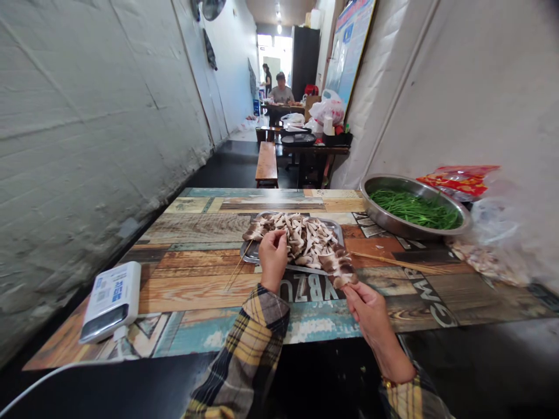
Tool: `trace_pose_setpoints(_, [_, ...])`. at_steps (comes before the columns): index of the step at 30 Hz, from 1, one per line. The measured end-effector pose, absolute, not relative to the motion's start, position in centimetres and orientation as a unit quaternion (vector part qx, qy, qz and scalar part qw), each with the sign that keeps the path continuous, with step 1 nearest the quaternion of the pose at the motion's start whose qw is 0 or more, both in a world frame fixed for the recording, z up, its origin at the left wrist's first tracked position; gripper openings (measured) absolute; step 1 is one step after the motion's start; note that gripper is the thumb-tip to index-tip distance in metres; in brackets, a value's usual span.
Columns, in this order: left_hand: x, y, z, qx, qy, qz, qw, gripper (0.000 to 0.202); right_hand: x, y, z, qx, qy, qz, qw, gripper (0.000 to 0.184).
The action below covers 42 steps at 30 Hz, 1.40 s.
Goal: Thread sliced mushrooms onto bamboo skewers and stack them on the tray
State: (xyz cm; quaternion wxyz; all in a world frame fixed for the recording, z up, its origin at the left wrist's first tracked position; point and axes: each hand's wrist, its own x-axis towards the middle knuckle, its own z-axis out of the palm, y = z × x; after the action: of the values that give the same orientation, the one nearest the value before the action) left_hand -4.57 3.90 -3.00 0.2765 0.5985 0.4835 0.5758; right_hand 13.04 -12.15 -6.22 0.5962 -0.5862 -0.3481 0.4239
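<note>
The right hand (370,311) pinches a row of mushrooms (337,266) at five o'clock on the tray (339,231). The left hand (273,256), at seven, has pinched fingers; I cannot tell if they hold anything. A mushroom pile (299,235) fills the tray. A bowl (382,220) sits at two.

Mushroom pieces (301,237), pale and brown-grey, lie heaped in a metal tray (252,255). A threaded brown cluster (337,266) overhangs the near right corner; a similar skewer (257,228) rests far left, its stick slanting near.

Pale walls (100,110) flank a dark floor (225,166), a wooden bench (266,160) and a bright far opening (285,48).
</note>
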Motion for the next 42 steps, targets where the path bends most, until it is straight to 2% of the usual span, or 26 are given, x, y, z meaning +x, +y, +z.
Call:
trace_pose_setpoints(4, [-4.1,3.3,-2.6,0.732,0.483,0.463,0.127,0.021,13.0,-12.1,-6.3,-0.589,-0.362,0.422,0.587,0.041])
trace_pose_setpoints(7, [-3.5,2.8,-2.0,0.778,0.479,0.4,0.063,0.025,13.0,-12.1,-6.3,-0.587,-0.371,0.425,0.58,0.039])
trace_pose_setpoints(12, [-2.8,2.4,-1.4,0.824,0.464,0.326,0.008,0.016,13.0,-12.0,-6.4,-0.581,-0.385,0.428,0.575,0.037])
trace_pose_setpoints(17, [-2.7,2.5,-1.6,0.822,0.463,0.331,-0.004,0.01,13.0,-12.0,-6.2,-0.586,-0.39,0.422,0.571,0.037])
trace_pose_setpoints(20, [-3.0,2.9,-2.1,0.796,0.462,0.388,0.041,0.013,13.0,-12.0,-6.1,-0.583,-0.396,0.423,0.57,0.037])
trace_pose_setpoints(24, [-3.4,3.7,-2.8,0.72,0.454,0.497,0.168,0.008,13.1,-12.0,-6.2,-0.581,-0.405,0.421,0.567,0.037])
trace_pose_setpoints(28, [-3.2,3.8,-2.5,0.646,0.431,0.556,0.295,0.019,13.2,-12.0,-6.3,-0.577,-0.409,0.428,0.562,0.037])
trace_pose_setpoints(36, [-2.3,2.4,-1.1,0.543,0.369,0.517,0.548,0.014,13.2,-12.3,-5.6,-0.579,-0.444,0.435,0.527,0.035])
trace_pose_setpoints(42, [-2.0,1.6,-0.5,0.483,0.318,0.472,0.665,0.016,13.2,-12.4,-5.5,-0.582,-0.462,0.432,0.511,0.036])
